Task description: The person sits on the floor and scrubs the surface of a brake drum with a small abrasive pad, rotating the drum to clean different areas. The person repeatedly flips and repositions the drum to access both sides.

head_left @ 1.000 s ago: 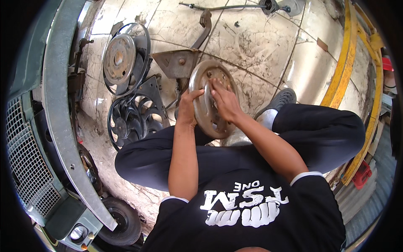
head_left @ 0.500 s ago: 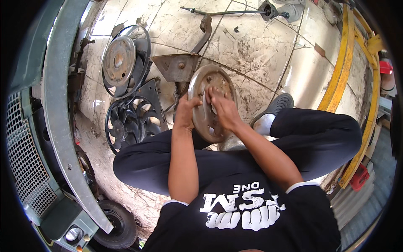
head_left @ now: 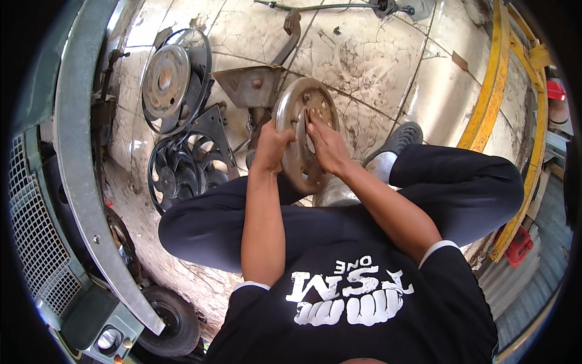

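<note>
A round, worn metal disc (head_left: 297, 164) with a raised rim and holes stands tilted upright between my legs. My left hand (head_left: 274, 145) is closed around its left rim, with the thumb over the front. Against the disc's face lies my right hand (head_left: 325, 142), its fingers stretched out and pointing up. A pale patch shows beside the right palm; whether it is a thing under the hand or bare metal, I cannot tell. Just beyond the disc is a rusty metal bracket (head_left: 248, 85) with a pedal-like arm (head_left: 287, 39).
On the left lie another rusty disc (head_left: 165, 82) on a black ring and a black fan (head_left: 176, 170). A long grey metal beam (head_left: 82, 151) and a tyre (head_left: 173, 321) border that side. At right stands a yellow metal frame (head_left: 485, 109). A cable (head_left: 327, 7) crosses the far floor.
My right hand has shifted slightly right on the disc, its fingers now straighter. The disc sits a little higher in view, as does the whole floor. My left hand keeps its hold.
</note>
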Demonstrator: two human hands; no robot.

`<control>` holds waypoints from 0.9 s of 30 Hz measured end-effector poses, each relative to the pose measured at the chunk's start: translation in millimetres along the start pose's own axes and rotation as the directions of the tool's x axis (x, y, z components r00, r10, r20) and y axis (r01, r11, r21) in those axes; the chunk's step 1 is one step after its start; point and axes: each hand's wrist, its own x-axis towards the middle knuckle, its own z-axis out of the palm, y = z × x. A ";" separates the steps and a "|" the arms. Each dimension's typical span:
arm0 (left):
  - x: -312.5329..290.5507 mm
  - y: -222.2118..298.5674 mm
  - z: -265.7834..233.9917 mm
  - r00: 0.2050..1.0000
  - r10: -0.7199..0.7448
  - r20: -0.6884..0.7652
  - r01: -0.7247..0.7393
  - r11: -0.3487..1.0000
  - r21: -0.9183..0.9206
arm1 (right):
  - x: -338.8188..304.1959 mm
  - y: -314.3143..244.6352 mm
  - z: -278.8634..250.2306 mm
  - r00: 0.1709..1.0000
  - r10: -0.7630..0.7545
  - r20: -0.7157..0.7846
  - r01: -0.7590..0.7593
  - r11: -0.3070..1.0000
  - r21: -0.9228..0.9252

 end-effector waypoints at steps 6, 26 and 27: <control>5.0 -1.1 -0.9 0.997 0.061 0.036 -0.060 0.998 -0.037 | 26.8 11.1 1.2 0.999 0.005 0.043 -0.003 0.998 -0.058; 1.6 1.2 -5.1 1.000 -0.024 0.019 0.026 0.997 -0.075 | 32.6 20.8 2.3 0.995 0.088 0.050 -0.081 0.990 -0.119; 5.3 4.1 -5.0 1.000 -0.010 0.011 0.011 0.998 -0.069 | 47.8 18.1 -0.5 0.970 0.224 0.095 -0.218 0.974 -0.067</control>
